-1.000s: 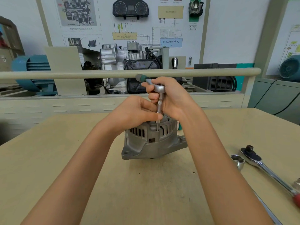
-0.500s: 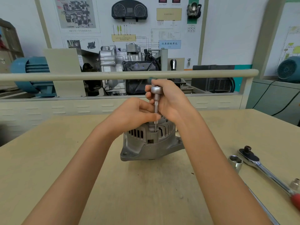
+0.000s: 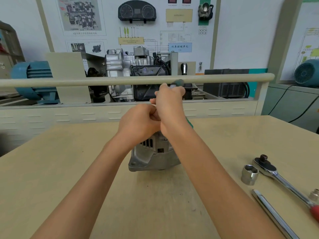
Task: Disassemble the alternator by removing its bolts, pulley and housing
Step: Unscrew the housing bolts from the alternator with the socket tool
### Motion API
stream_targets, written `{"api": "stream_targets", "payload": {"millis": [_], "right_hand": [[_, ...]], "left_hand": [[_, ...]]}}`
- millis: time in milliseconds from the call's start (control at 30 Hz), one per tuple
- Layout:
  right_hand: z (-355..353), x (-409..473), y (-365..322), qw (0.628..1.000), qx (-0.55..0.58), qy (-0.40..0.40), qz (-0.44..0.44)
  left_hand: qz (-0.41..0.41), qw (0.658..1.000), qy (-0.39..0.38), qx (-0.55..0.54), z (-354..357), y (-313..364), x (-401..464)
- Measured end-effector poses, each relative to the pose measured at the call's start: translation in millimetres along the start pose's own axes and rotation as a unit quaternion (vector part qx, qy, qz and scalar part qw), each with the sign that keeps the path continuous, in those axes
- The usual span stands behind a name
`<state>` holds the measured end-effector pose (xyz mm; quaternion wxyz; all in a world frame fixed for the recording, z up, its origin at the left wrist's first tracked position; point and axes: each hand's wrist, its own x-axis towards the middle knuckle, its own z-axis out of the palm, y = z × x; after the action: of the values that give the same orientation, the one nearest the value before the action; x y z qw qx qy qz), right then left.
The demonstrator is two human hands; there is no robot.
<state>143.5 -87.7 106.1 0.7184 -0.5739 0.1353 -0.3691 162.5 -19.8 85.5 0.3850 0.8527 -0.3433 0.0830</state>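
You are gripping a green-handled tool in your right hand above the alternator standing mid-table, your left hand's fingers curling against it.

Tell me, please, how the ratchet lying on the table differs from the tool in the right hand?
The ratchet lies flat and untouched at the table's right side; the green-handled tool is gripped by the right hand above the alternator. The ratchet shows a chrome shank and red grip; the green-handled tool shows only a blurred handle end, its head hidden behind the hands. Nothing more is plainly shared.
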Motion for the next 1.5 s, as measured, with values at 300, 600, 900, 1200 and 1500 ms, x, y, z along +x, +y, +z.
{"api": "stream_targets", "payload": {"millis": [300, 600, 900, 1200, 1500], "right_hand": [[-27.2, 1.3, -23.7, 0.974, 0.156, -0.085, 0.144], [-21.9, -1.4, -20.9, 0.99, 0.063, -0.078, 0.1], [-12.0, -1.8, -13.4, 0.997, -0.027, -0.04, 0.065], [-32.3, 7.6, -17.0, 0.975, 0.069, -0.169, 0.124], [-10.6, -1.3, -5.7, 1.0, 0.003, 0.004, 0.023]], "left_hand": [[0.01, 0.982, -0.127, -0.142, -10.6, -5.8, 0.5], [0.0, 0.992, -0.072, -0.101, -2.0, -6.2, 3.4], [0.001, 0.996, -0.064, -0.06, -0.6, -4.6, 4.3], [0.005, 0.993, -0.077, -0.087, -0.2, -10.9, 4.5], [0.02, 1.0, -0.014, 0.012, 6.2, -9.3, 3.9]]}}
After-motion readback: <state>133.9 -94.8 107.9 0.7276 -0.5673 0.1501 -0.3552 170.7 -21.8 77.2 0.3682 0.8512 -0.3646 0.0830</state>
